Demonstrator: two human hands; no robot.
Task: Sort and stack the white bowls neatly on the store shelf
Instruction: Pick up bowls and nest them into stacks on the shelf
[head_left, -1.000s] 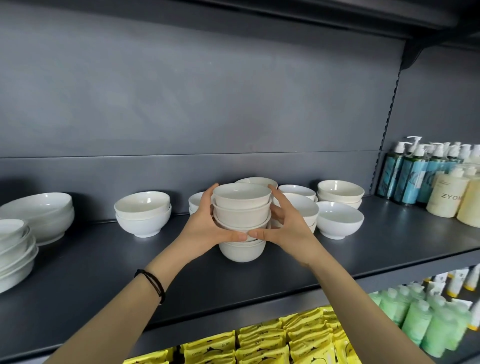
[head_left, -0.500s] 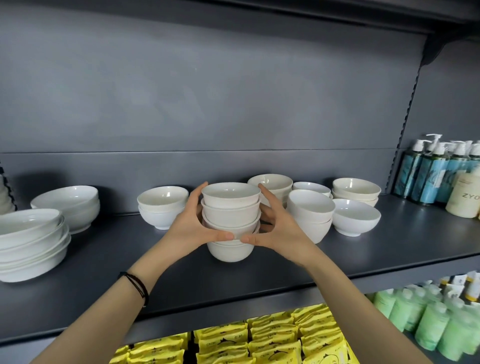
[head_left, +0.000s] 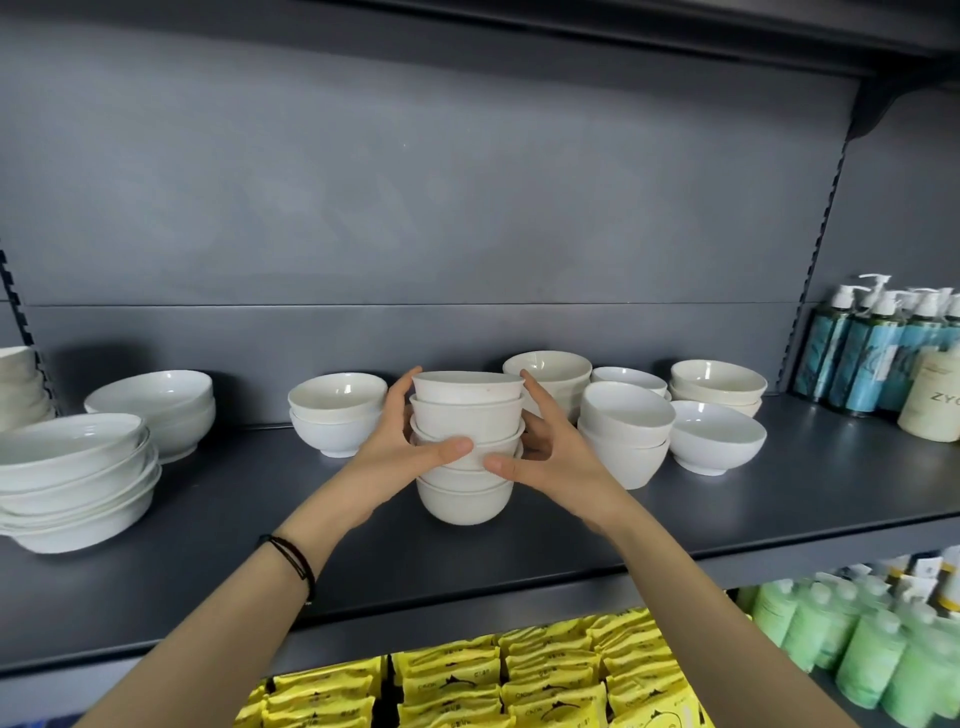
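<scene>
- Stack (head_left: 467, 447) of about five small white bowls stands mid-shelf, roughly halfway between the front edge and back wall; base looks seated on the shelf (head_left: 234, 530)
- Left hand (head_left: 395, 457) and right hand (head_left: 561, 462) clasp it from either side: fingers (head_left: 402, 389) curled round the back, both thumbs pressed across the front at mid-height, so clamped on the stack
- Risk 1: the grip sits on the middle bowls only. On a lift the lowest bowl would likely stay behind, or come up briefly and drop
- Risk 2: rims in the upper half look slightly out of parallel. A fast slide or tilt could skate the top bowl off; glazed ware, judged slippery
- Risk 3: the right fingers lie just beside the tall pile (head_left: 548, 371) behind. A push back or rightward would knock it
- Right of the stack it is crowded: a double (head_left: 626, 441) near, then a single bowl (head_left: 717, 439), with more bowls along the back wall
- Left: a pair (head_left: 337, 415) near the back wall, wide bowls (head_left: 78, 478) at the left end
- Pump bottles (head_left: 862, 353) at the right end
- Below the front edge: yellow packets (head_left: 493, 680) and green bottles (head_left: 857, 649), which is where a bowl off the edge would land
</scene>
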